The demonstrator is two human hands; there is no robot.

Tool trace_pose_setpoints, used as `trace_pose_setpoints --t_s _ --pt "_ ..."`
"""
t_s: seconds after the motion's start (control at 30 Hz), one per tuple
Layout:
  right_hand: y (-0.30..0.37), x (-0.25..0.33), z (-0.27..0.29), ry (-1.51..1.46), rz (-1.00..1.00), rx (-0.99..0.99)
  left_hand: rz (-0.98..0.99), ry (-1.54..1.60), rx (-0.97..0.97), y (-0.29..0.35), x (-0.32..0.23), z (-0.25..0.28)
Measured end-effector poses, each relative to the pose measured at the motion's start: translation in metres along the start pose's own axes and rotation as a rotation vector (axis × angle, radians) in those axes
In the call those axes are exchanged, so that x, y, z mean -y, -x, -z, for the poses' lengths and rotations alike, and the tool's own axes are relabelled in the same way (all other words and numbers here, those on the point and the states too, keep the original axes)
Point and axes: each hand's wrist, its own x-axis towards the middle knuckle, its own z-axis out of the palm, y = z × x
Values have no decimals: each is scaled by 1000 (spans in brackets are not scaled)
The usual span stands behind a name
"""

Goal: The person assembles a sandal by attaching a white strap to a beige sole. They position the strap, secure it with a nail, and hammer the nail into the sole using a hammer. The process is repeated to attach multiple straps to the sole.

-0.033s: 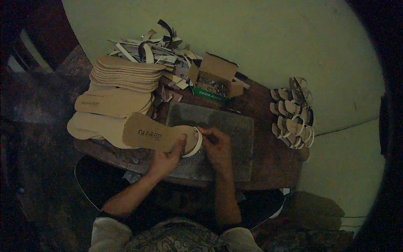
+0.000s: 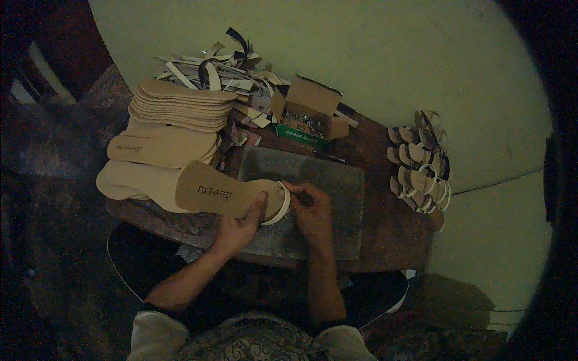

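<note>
We have both hands on 1 tan sole point(image 2: 208, 190), held above the left part of a dark slab point(image 2: 337, 219) near the middle of the bench point(image 2: 394, 246). Our left hand point(image 2: 239, 227) is closed around the sole's near side just behind the toe end, thumb pressed flat on top and the other fingers mostly hidden beneath. Our right hand point(image 2: 310, 207) is nearly closed, fingers curled, with the thumb and fingertips pinching the far end of the white strap point(image 2: 279, 212) that loops across the toe end; its tips are partly hidden from us. The sole's heel points toward the bench's left edge and overlaps the nearest of 3 stacks of soles point(image 2: 180, 99) there; we cannot tell whether it touches. Along the far edge, toward the far left corner, lies a heap of scrap strips point(image 2: 241, 78), and beside it stands 1 open cardboard box point(image 2: 313, 96) with a green front, holding small metal pieces point(image 2: 306, 123). At the right edge, finished-looking strapped sandals point(image 2: 418, 159) sit in close rows.
</note>
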Motion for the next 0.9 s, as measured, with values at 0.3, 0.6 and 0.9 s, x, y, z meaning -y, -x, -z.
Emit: trace_pose_setpoints --t_s 0.3,0.6,0.9 --pt "-3 -2 0 58 61 25 200 133 61 -1 21 0" --pt "-5 -12 1 82 92 5 144 -92 29 4 8 2" --pt "-4 2 2 -18 15 -5 121 -80 -2 8 -13 -1"
